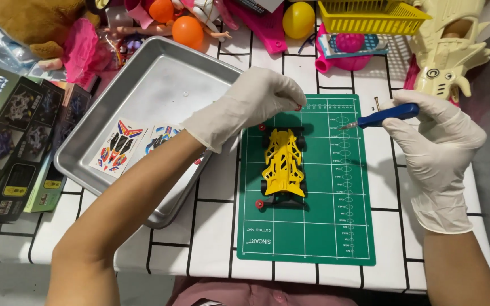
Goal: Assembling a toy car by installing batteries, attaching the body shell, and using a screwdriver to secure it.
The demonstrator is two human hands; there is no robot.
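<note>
A yellow toy race car (283,163) with black wheels lies on a green cutting mat (324,226). Two small red wheel hubs sit on the mat, one (260,204) near the car's lower left, one (262,127) near its upper left. My left hand (256,102), in a white glove, hovers above the car's far end with fingertips pinched on a tiny red part. To the right of the mat my right hand (435,136), gloved, grips a blue-handled screwdriver (378,118) whose tip points left over the mat.
A metal tray (154,79) holding sticker sheets (121,144) stands left of the mat. Dark kit boxes (12,141) lie at far left. Toys, orange balls (187,31), a yellow basket (370,16) and a cream toy blaster (449,51) crowd the back. The table's front edge is near me.
</note>
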